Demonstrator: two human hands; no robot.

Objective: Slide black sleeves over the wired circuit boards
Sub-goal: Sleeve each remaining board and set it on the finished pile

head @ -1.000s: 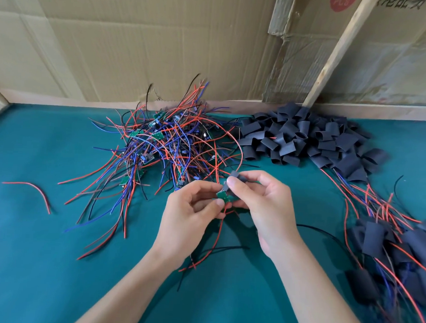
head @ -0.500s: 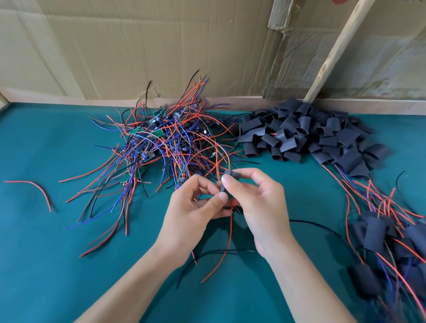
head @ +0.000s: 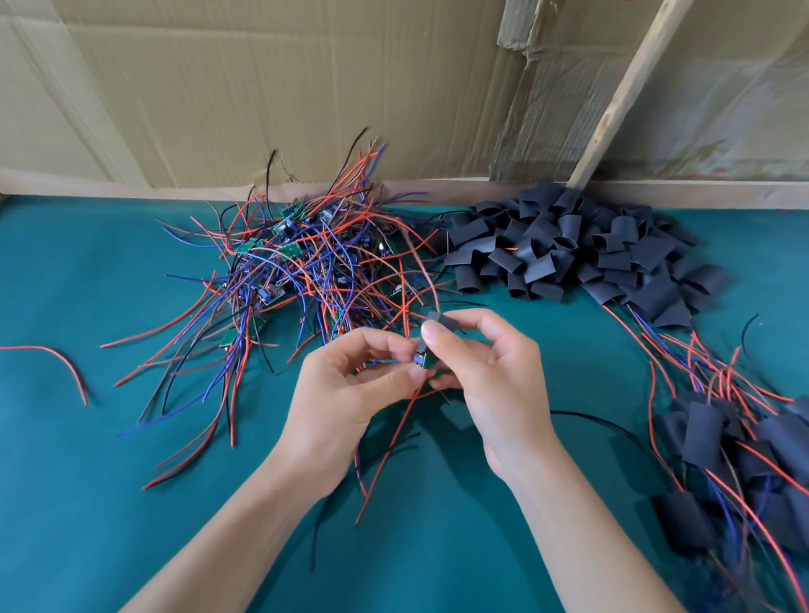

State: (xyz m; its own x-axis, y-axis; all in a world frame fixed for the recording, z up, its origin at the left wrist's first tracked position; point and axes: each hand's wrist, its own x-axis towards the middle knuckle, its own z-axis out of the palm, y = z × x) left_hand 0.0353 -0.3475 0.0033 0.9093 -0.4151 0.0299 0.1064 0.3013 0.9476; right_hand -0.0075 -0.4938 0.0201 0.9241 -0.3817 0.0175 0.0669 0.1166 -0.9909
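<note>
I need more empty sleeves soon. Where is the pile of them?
In the head view, the pile of empty black sleeves lies at the table's far edge, right of the tangle of wired boards, below the leaning wooden stick.

Bare green mat [head: 83,501] at my near left gives room. Tangled pile of wired boards [head: 302,274] blocks ahead-left, loose sleeves heap [head: 576,249] ahead-right, finished sleeved boards [head: 748,455] crowd my right. Cardboard wall [head: 264,77] closes the back.

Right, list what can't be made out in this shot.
- Circuit board, head view: mostly covered by the black sleeve and the right hand; how far in, unclear.
- Left hand grip: fingertips hidden behind the right thumb.
- Sleeved boards: cut off by the right edge, blurred.
</note>
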